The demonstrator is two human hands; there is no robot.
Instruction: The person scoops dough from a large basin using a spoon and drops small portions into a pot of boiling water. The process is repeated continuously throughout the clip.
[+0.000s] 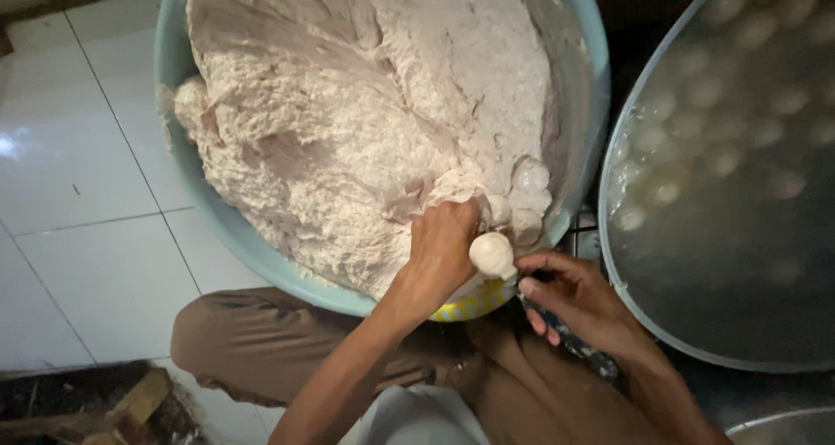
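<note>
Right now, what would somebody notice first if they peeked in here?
Probably the big heap of pale paste filling the light blue basin in the middle. Next, the left hand squeezing up a smooth white ball at the basin's near edge, the right hand beside it. Right, pale balls sit in a metal pot.

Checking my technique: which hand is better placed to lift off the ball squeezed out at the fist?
Right. The right hand holds a spoon right beside the ball, while the left hand is closed around paste.
</note>
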